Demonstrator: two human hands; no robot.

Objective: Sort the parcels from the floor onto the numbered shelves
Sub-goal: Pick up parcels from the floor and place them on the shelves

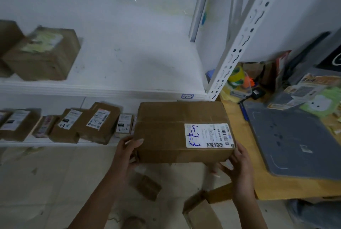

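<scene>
I hold a large brown cardboard parcel [175, 132] in front of the white shelf unit. Its white label [209, 135] carries blue handwriting and barcodes. My left hand [127, 153] grips the parcel's left near corner, thumb on top. My right hand [238, 164] holds its right near corner from below. The upper shelf board [129, 73] bears a small blue tag [187, 96] on its front edge just above the parcel. A lower shelf [55, 143] holds several labelled parcels [99, 121].
Two brown boxes [42, 53] sit at the left of the upper shelf. On the floor lie a small parcel [145, 186] and an open carton [201, 208]. A wooden table [258, 179] with a grey mat [295, 140] and clutter stands right. A white slotted upright [241, 35] rises beside it.
</scene>
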